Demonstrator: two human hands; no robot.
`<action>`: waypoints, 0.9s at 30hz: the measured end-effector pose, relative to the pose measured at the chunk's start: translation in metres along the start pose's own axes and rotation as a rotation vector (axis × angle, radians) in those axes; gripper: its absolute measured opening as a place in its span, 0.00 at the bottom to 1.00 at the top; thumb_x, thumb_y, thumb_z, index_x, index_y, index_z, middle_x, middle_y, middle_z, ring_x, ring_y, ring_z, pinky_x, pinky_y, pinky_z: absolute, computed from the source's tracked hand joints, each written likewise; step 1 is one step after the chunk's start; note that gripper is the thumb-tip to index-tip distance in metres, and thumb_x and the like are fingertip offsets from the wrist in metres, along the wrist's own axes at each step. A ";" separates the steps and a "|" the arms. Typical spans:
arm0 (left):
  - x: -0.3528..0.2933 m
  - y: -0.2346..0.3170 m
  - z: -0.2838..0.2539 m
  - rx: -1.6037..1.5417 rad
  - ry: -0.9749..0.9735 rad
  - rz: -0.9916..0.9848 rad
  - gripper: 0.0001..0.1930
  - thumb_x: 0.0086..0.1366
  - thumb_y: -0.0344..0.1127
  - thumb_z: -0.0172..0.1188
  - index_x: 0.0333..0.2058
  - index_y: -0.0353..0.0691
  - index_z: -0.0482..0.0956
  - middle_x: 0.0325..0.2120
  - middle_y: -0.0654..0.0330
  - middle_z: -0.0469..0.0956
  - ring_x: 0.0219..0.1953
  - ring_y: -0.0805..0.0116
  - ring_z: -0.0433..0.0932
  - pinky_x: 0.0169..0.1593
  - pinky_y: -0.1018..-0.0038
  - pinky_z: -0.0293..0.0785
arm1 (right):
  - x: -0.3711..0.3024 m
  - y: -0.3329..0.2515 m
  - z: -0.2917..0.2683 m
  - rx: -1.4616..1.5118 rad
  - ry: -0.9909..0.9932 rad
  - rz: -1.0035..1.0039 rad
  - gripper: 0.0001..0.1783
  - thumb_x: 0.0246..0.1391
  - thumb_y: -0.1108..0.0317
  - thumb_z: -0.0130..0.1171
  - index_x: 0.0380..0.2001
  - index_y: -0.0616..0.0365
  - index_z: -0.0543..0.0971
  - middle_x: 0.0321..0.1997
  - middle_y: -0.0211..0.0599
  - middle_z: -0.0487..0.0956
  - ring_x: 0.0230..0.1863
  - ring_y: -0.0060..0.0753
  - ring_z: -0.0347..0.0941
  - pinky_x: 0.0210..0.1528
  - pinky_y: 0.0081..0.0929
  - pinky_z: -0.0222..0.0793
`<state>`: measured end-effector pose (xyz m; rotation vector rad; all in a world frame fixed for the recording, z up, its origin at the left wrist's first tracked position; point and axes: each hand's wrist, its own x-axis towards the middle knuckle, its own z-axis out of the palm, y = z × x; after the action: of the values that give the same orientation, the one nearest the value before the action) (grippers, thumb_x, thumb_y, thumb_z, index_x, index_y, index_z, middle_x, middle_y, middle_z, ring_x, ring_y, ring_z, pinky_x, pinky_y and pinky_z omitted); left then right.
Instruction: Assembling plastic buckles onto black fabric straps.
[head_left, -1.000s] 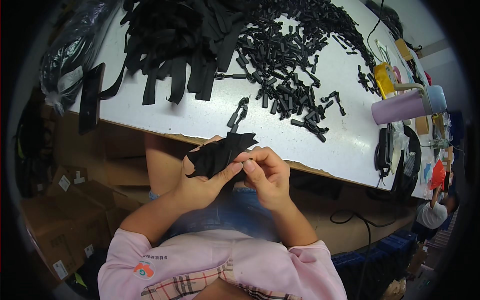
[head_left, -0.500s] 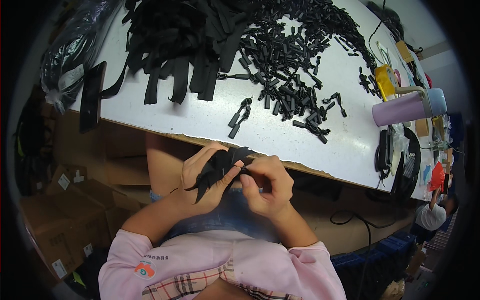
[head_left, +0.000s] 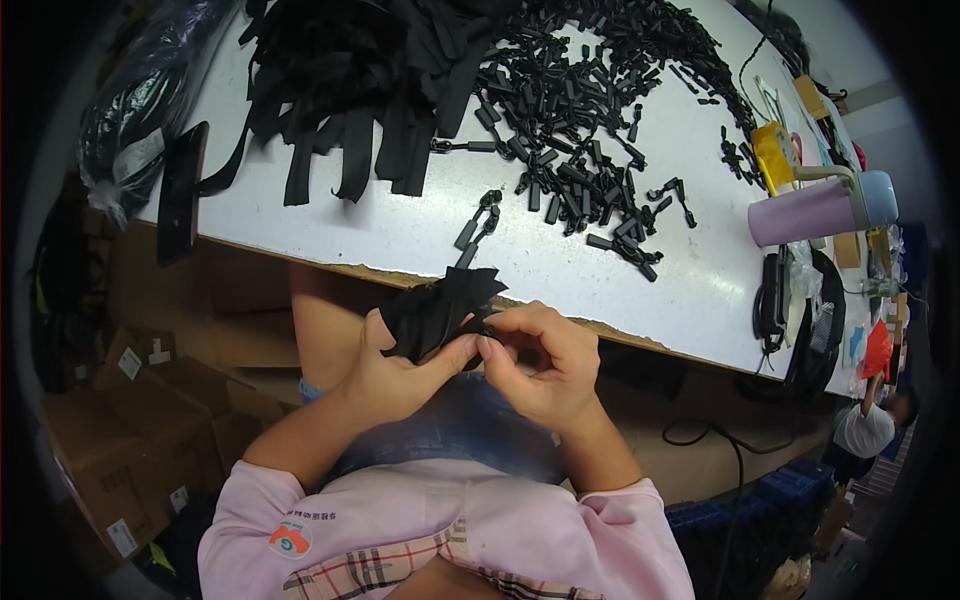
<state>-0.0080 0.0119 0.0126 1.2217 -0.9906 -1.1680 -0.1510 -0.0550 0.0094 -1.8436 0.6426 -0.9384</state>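
My left hand (head_left: 400, 378) is closed around a bundle of black fabric strips (head_left: 436, 310), whose ends stick up past the fingers. The bundle is held just off the table's near edge. At its right side my right hand (head_left: 548, 365) pinches with thumb and forefinger, almost touching my left thumb; a small dark piece shows between the fingertips, too hidden to name. On the table ahead lie two black zipper sliders with long pulls (head_left: 478, 228). Beyond them spreads a large heap of the same zipper sliders (head_left: 570, 180).
A pile of long black strips (head_left: 350, 90) hangs toward me on the white table (head_left: 330, 235). A phone (head_left: 183, 195) lies at the left edge, by a plastic bag (head_left: 140, 110). A lilac bottle (head_left: 805, 215) stands right. Cardboard boxes (head_left: 140, 440) sit lower left; another person (head_left: 865, 430) is far right.
The strip bundle has turned and risen slightly in my left hand, covering more of its fingers. My right hand has shifted a little to the right, still pinching.
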 end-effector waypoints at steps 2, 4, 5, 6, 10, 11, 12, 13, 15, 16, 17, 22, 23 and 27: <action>0.001 -0.003 0.000 0.085 -0.007 0.032 0.09 0.51 0.23 0.54 0.34 0.32 0.72 0.27 0.62 0.74 0.29 0.80 0.71 0.33 0.84 0.69 | 0.000 -0.002 -0.001 -0.040 -0.009 0.004 0.09 0.36 0.81 0.57 0.26 0.67 0.72 0.23 0.36 0.73 0.20 0.17 0.68 0.20 0.12 0.63; 0.001 -0.006 0.002 0.163 -0.009 0.063 0.09 0.51 0.23 0.55 0.33 0.32 0.72 0.27 0.62 0.74 0.29 0.80 0.71 0.33 0.83 0.69 | 0.000 -0.002 0.000 -0.077 -0.018 0.017 0.09 0.35 0.81 0.57 0.26 0.67 0.72 0.22 0.36 0.73 0.19 0.19 0.69 0.20 0.13 0.64; 0.000 -0.008 0.004 0.076 0.032 0.019 0.09 0.51 0.23 0.55 0.33 0.32 0.72 0.27 0.63 0.74 0.29 0.80 0.71 0.33 0.83 0.68 | 0.000 -0.002 0.001 -0.142 0.016 -0.052 0.09 0.34 0.81 0.57 0.25 0.67 0.72 0.21 0.37 0.73 0.19 0.21 0.69 0.20 0.14 0.65; -0.001 -0.009 0.006 -0.011 0.059 -0.028 0.08 0.51 0.24 0.55 0.33 0.32 0.72 0.27 0.63 0.74 0.28 0.80 0.70 0.32 0.83 0.68 | 0.000 -0.002 0.003 -0.201 0.041 -0.116 0.10 0.33 0.81 0.57 0.25 0.66 0.72 0.20 0.38 0.73 0.18 0.23 0.69 0.20 0.14 0.65; -0.003 -0.010 0.008 -0.024 0.074 -0.042 0.06 0.51 0.24 0.54 0.30 0.32 0.71 0.26 0.64 0.73 0.28 0.80 0.70 0.32 0.83 0.67 | -0.001 0.003 0.010 -0.217 0.132 -0.198 0.10 0.32 0.82 0.57 0.25 0.66 0.72 0.19 0.38 0.73 0.18 0.26 0.70 0.21 0.16 0.65; -0.003 -0.009 0.009 -0.074 0.075 -0.084 0.06 0.51 0.24 0.54 0.30 0.33 0.71 0.25 0.65 0.72 0.27 0.80 0.69 0.31 0.83 0.67 | -0.001 0.004 0.011 -0.204 0.160 -0.223 0.09 0.32 0.81 0.57 0.24 0.65 0.72 0.18 0.36 0.72 0.15 0.24 0.68 0.18 0.15 0.63; -0.003 -0.009 0.009 -0.125 0.075 -0.125 0.05 0.51 0.24 0.54 0.29 0.33 0.71 0.25 0.65 0.72 0.27 0.80 0.69 0.31 0.82 0.67 | 0.000 0.004 0.012 -0.191 0.190 -0.250 0.09 0.33 0.81 0.57 0.24 0.64 0.73 0.17 0.34 0.71 0.13 0.22 0.66 0.15 0.15 0.62; -0.003 -0.009 0.009 -0.124 0.074 -0.125 0.05 0.51 0.24 0.54 0.29 0.33 0.71 0.25 0.65 0.72 0.27 0.80 0.69 0.31 0.82 0.67 | 0.000 0.005 0.012 -0.192 0.191 -0.250 0.09 0.33 0.81 0.57 0.24 0.64 0.73 0.17 0.34 0.71 0.13 0.22 0.66 0.15 0.15 0.62; -0.003 -0.009 0.008 -0.138 0.077 -0.129 0.05 0.51 0.24 0.54 0.29 0.33 0.71 0.25 0.65 0.72 0.27 0.79 0.69 0.31 0.82 0.67 | 0.001 0.004 0.012 -0.286 0.205 -0.305 0.09 0.33 0.81 0.57 0.24 0.64 0.73 0.17 0.35 0.71 0.13 0.22 0.66 0.15 0.16 0.62; -0.003 -0.010 0.008 -0.138 0.078 -0.131 0.05 0.51 0.24 0.54 0.29 0.33 0.71 0.25 0.65 0.72 0.27 0.79 0.69 0.31 0.82 0.67 | 0.001 0.003 0.011 -0.273 0.212 -0.310 0.09 0.33 0.81 0.57 0.24 0.64 0.73 0.17 0.35 0.71 0.13 0.22 0.66 0.15 0.16 0.62; -0.003 -0.011 0.009 -0.054 0.080 -0.079 0.05 0.52 0.24 0.54 0.29 0.33 0.71 0.25 0.64 0.72 0.27 0.79 0.69 0.31 0.82 0.67 | 0.000 0.001 0.009 -0.276 0.167 -0.266 0.10 0.32 0.82 0.57 0.24 0.65 0.73 0.18 0.36 0.72 0.15 0.24 0.68 0.18 0.15 0.64; -0.003 -0.018 0.009 0.130 0.017 0.094 0.04 0.54 0.26 0.52 0.29 0.33 0.71 0.25 0.63 0.73 0.27 0.77 0.70 0.31 0.81 0.67 | -0.001 -0.004 0.002 -0.219 0.069 -0.145 0.10 0.31 0.82 0.56 0.25 0.67 0.73 0.18 0.38 0.73 0.18 0.25 0.70 0.20 0.15 0.65; -0.004 -0.020 0.010 0.072 0.028 0.078 0.04 0.54 0.26 0.52 0.29 0.33 0.71 0.25 0.63 0.72 0.27 0.77 0.70 0.31 0.81 0.67 | -0.001 -0.004 0.002 -0.218 0.063 -0.142 0.10 0.32 0.82 0.56 0.24 0.67 0.73 0.19 0.38 0.73 0.18 0.25 0.71 0.20 0.14 0.65; -0.005 -0.023 0.013 0.006 0.056 0.071 0.06 0.55 0.26 0.51 0.32 0.33 0.71 0.26 0.62 0.72 0.27 0.76 0.70 0.31 0.80 0.67 | -0.001 -0.002 0.003 -0.206 0.070 -0.142 0.09 0.32 0.82 0.56 0.24 0.67 0.73 0.19 0.38 0.73 0.17 0.25 0.71 0.20 0.14 0.65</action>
<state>-0.0240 0.0152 -0.0082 1.2084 -0.9881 -1.0708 -0.1492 -0.0521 0.0101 -2.0677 0.6786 -1.0673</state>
